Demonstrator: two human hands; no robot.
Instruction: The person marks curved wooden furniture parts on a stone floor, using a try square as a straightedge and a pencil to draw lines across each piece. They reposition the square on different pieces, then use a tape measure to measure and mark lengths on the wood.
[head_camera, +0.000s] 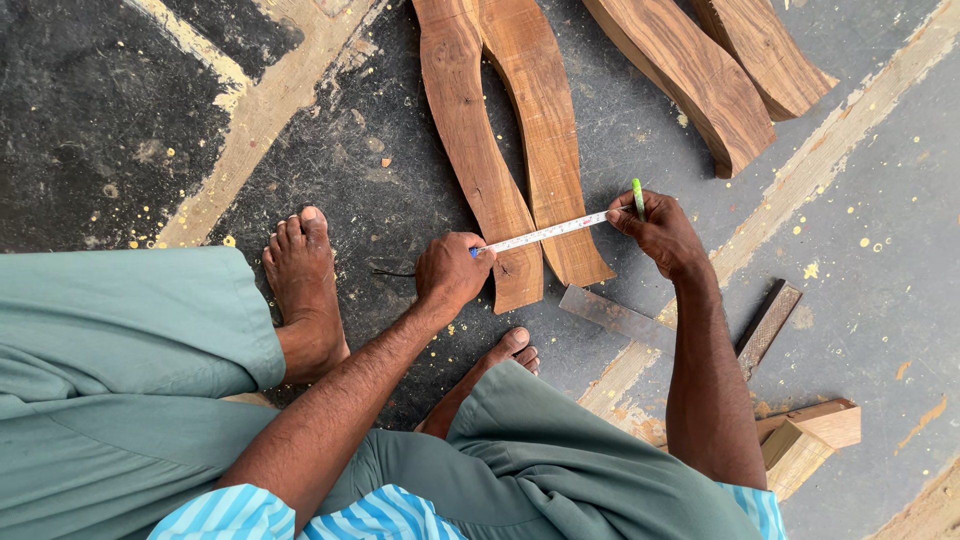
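Observation:
Two curved brown wooden pieces (520, 150) lie side by side on the dark floor. A white measuring tape (545, 232) is stretched across their near ends. My left hand (450, 272) pinches the tape's left end against the left piece. My right hand (660, 232) holds the tape's right end past the right piece, together with a green pencil (638, 197) that sticks up from its fingers.
Two more curved wooden pieces (705, 75) lie at the top right. A metal square (690, 325) rests on the floor below my right hand. Small wood blocks (810, 440) sit at the lower right. My bare feet (305, 280) stand beside the pieces.

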